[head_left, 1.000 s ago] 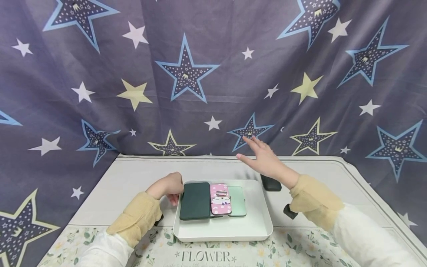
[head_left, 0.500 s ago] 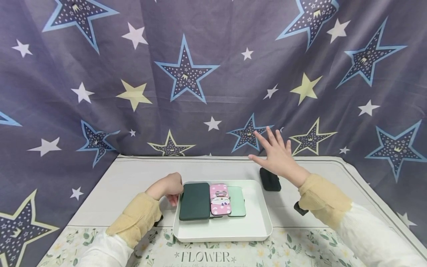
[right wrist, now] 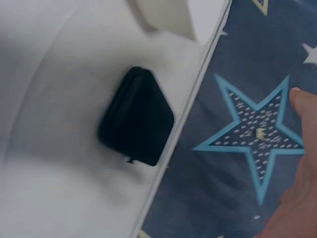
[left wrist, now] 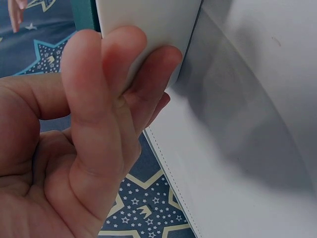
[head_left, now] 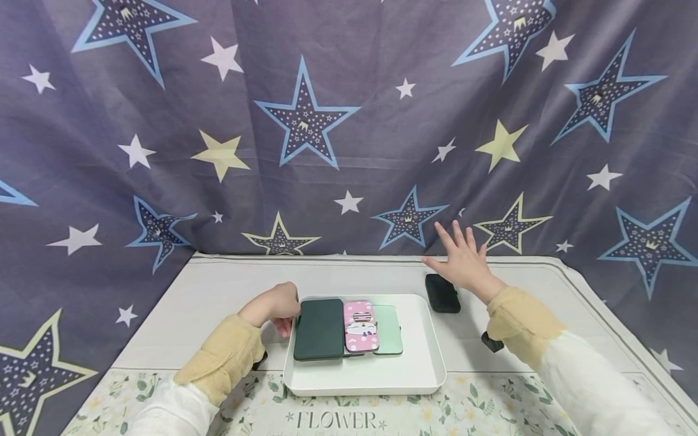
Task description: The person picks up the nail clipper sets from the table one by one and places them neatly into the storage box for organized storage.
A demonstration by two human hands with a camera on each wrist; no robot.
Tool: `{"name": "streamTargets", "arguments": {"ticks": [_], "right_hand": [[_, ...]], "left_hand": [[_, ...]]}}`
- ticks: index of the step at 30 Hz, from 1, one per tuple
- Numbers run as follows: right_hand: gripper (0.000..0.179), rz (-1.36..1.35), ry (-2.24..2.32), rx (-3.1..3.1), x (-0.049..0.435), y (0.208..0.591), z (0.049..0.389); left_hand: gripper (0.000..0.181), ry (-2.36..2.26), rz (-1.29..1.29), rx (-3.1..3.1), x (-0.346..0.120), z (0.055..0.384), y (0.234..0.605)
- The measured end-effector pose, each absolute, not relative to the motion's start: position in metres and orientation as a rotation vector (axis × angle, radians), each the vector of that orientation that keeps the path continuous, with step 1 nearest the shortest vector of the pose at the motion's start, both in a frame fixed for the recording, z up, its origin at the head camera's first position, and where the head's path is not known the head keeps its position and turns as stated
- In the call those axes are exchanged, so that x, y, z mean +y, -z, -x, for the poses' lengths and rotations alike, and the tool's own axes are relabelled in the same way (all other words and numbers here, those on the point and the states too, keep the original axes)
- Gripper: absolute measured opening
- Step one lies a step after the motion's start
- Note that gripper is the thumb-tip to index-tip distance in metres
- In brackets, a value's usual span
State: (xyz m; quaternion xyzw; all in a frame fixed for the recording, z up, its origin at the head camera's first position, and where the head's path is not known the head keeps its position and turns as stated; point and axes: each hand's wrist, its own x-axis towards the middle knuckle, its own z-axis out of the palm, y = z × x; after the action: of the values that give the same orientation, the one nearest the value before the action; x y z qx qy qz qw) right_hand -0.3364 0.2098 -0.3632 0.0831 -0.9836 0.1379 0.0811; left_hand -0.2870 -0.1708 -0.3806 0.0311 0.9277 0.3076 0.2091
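A white tray (head_left: 422,363) sits on the table with three flat cases along its left and middle. These are a dark green case (head_left: 319,329), a pink patterned case (head_left: 360,342) and a mint green case (head_left: 389,327). At the tray's left side my left hand (head_left: 275,303) holds the rim; in the left wrist view its curled fingers touch the outer wall, and the thumb tip is hidden. My right hand (head_left: 463,263) hovers with fingers spread, holding nothing. Just left of it and below, a small black zipped case (head_left: 442,293) lies on the table beyond the tray's right corner.
The pale table (head_left: 234,284) bears a flower-printed mat strip (head_left: 474,406) along its near side. Behind the far edge hangs a dark curtain (head_left: 349,181) printed with stars. A dark wrist-worn device (head_left: 492,342) shows under the right forearm.
My right hand has moved to the right with its fingers spread, uncovering the black case it partly hid. The left hand, tray and cases stay put.
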Motion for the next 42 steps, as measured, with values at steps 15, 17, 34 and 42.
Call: {"name": "streamTargets", "arguments": {"ticks": [15, 17, 34, 42], "right_hand": [[0.093, -0.001, -0.577, -3.120, 0.224, 0.415, 0.347], [0.093, 0.033, -0.579, -3.134, 0.224, 0.419, 0.347], [0.077, 0.196, -0.403, -3.193, 0.212, 0.429, 0.347], [0.074, 0.225, -0.463, -3.178, 0.208, 0.428, 0.352]], "left_hand": [[0.014, -0.879, -0.093, 2.565, -0.172, 0.288, 0.381], [0.014, -0.882, -0.093, 2.563, -0.172, 0.287, 0.381], [0.013, -0.864, -0.088, 2.547, -0.173, 0.291, 0.381], [0.010, -0.869, -0.077, 2.552, -0.173, 0.293, 0.380]]}}
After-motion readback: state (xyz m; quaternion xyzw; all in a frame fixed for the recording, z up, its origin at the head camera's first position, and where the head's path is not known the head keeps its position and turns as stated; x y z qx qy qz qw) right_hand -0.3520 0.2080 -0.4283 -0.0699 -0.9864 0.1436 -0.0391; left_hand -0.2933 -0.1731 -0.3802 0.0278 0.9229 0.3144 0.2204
